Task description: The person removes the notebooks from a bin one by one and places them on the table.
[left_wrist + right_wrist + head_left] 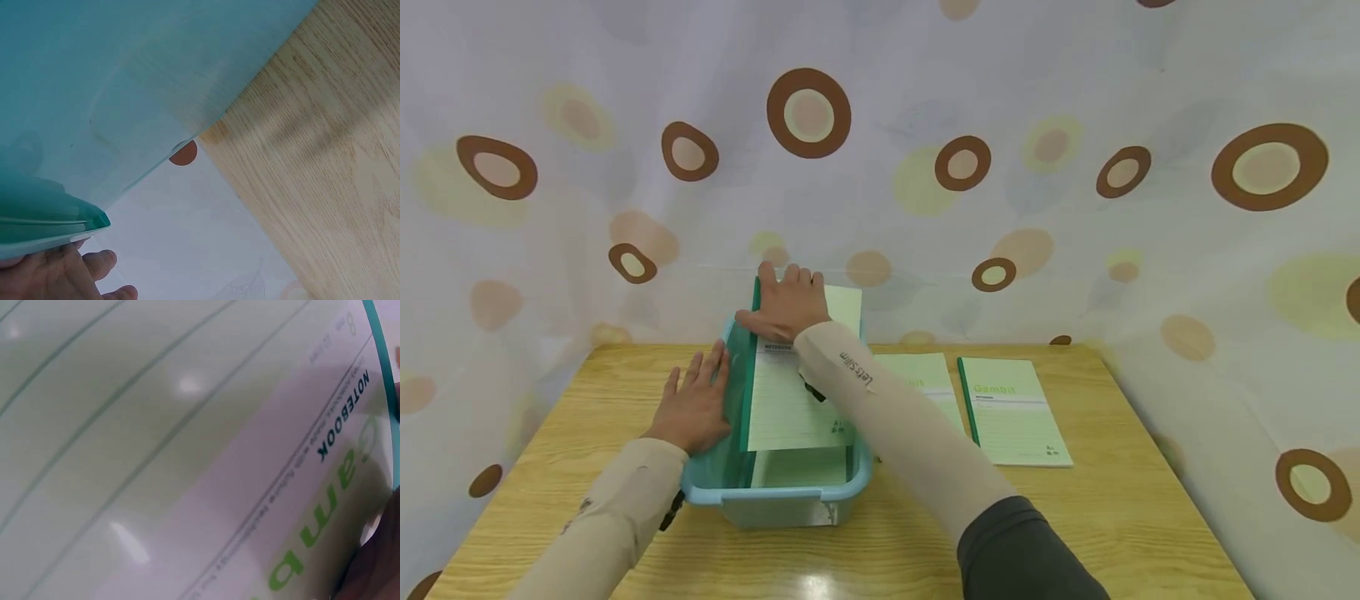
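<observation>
My right hand grips the top end of a pale green notebook with a dark green spine. The notebook slopes over a light blue plastic bin, its lower end within the rim. Another notebook lies inside the bin beneath it, mostly covered. My left hand rests against the bin's left rim, fingers straight and spread. Its fingertips show beside the green rim corner in the left wrist view. The right wrist view is filled by the held notebook's cover, with "NOTEBOOK" printed near the spine.
Two similar notebooks lie on the wooden table right of the bin: one partly hidden by my right forearm, the other farther right. A patterned white curtain hangs behind the table and along its sides.
</observation>
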Available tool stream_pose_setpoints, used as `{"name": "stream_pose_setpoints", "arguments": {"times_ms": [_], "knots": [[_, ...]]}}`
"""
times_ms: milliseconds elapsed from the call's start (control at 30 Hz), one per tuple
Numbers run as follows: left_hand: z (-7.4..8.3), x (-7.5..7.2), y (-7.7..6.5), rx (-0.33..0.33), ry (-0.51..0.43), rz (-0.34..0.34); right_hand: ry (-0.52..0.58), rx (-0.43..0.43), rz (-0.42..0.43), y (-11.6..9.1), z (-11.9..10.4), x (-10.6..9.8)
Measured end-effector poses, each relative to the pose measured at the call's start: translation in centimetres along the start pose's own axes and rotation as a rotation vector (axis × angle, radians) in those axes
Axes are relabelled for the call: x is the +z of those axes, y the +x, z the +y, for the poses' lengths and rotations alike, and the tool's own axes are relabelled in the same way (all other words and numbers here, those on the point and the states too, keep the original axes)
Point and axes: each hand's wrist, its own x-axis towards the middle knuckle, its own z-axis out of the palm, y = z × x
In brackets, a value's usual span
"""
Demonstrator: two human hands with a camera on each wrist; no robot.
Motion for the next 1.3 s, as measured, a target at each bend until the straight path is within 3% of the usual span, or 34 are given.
{"name": "stream_pose_setpoints", "arguments": {"times_ms": [400,667,800,933,1300], "knots": [[0.3,-0.2,-0.3,0.014,-0.005,0.044,0.185,-0.004,0.124,-1.6,2.5,-8.6],[0.3,-0.2,-0.4,0.016,-0.034,0.020,0.216,0.032,0.156,-3.6,5.6,-11.3],[0.4,-0.4,-0.5,0.018,-0.038,0.011,0.195,0.026,0.163,-5.1,7.6,-11.0],[0.3,-0.5,-0.4,0.021,-0.021,0.025,0.164,0.025,0.155,-6.6,9.8,-9.4],[0.3,-0.3,-0.3,0.011,-0.038,0.015,0.093,0.111,0.088,-10.0,15.2,-2.0]]}}
